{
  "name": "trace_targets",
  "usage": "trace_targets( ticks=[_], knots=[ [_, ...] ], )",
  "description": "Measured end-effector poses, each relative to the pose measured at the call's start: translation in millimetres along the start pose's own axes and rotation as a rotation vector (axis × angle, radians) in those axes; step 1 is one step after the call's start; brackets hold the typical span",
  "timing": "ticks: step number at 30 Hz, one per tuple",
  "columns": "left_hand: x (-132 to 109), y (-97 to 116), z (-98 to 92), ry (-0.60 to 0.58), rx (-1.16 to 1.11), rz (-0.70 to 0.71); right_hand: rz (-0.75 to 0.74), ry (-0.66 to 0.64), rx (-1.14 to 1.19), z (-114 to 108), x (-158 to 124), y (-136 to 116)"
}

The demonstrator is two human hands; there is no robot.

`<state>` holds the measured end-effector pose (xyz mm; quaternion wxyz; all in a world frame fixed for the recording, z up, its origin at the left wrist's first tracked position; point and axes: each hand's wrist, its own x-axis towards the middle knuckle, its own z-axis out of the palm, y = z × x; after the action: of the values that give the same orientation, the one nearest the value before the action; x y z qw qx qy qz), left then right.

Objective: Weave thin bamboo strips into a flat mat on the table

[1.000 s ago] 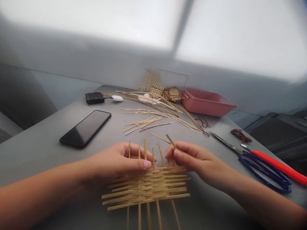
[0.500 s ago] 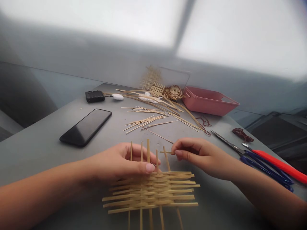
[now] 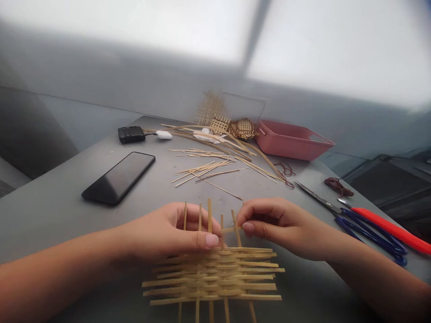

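Observation:
A woven mat of pale bamboo strips (image 3: 218, 280) lies at the bottom centre, its upright strips sticking out above and below the weave. My left hand (image 3: 182, 229) pinches the mat's upper part, thumb in front and fingers behind the upright strips. Between thumb and fingertips, my right hand (image 3: 276, 224) holds a thin bamboo strip (image 3: 229, 229). That strip runs leftward across the right-hand uprights, a little above the woven rows. Its left end is hidden near my left fingertips.
Loose bamboo strips (image 3: 205, 172) lie behind the mat. To the left are a phone (image 3: 119, 177) and a black power bank (image 3: 131, 134). On the right lie scissors (image 3: 333, 207), a red-handled cutter (image 3: 387, 224) and brown cord (image 3: 338, 186). A pink basket (image 3: 292, 141) stands at the back beside small woven pieces (image 3: 243, 128).
My right hand has moved slightly left and down, bringing the strip across the right-hand uprights towards my left fingertips. The left hand keeps its hold on the mat.

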<state>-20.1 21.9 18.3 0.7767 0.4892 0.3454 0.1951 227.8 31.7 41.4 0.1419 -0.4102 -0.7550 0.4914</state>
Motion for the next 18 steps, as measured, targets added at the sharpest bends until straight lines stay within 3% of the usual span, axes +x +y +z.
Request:
trace_targets(
  ticks=[7,12,18],
  knots=[
    [-0.5,-1.5,5.9,0.073,0.1,0.06,0.052,0.107,0.089,4.1,-1.6,2.8],
    [-0.6,-2.8,9.3,0.193,0.215,0.074,0.063,0.103,0.15,7.0,-4.7,0.8],
    [-0.6,-7.3,10.6,0.237,0.292,0.118,0.076,0.104,0.174,10.0,-3.2,-1.2]
  ],
)
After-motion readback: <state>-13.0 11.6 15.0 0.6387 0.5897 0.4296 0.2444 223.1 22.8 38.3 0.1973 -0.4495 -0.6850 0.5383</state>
